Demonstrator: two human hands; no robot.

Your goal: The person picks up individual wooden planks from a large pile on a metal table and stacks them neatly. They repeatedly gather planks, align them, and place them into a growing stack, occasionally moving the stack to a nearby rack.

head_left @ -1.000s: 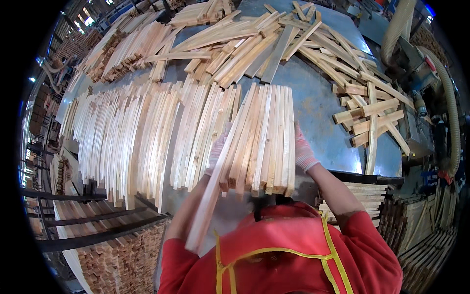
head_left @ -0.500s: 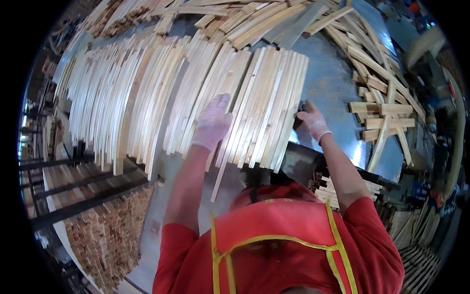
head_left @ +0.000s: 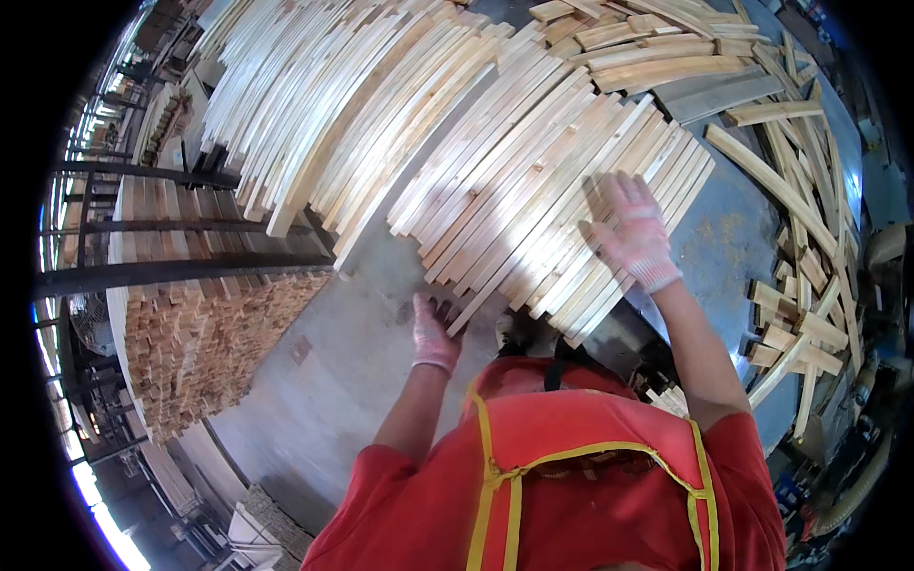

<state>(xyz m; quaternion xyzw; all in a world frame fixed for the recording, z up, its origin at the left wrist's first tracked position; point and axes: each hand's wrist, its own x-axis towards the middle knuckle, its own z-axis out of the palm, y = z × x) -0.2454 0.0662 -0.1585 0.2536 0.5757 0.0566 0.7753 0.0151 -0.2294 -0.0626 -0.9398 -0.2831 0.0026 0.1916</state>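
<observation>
A row of pale wooden strips lies side by side on the metal table, their near ends uneven. My right hand, in a whitish-pink glove, lies spread and flat on top of the strips toward the right of the row, thumb apart from the fingers. At the near ends is my left hand, gloved the same way, with its dark fingertips raised beside one strip that juts out toward me. Thumb and fingers of this hand stand apart, and it grips nothing that I can see.
More strips fill the table to the left. Loose boards lie crisscrossed along the right, over the blue-grey tabletop. A tall stack of wood pieces stands at the lower left, beside dark metal bars and the grey floor.
The view has turned, shifting the row. My left hand has come off the top of the strips to their near ends. My right hand has moved from the right edge onto the strips.
</observation>
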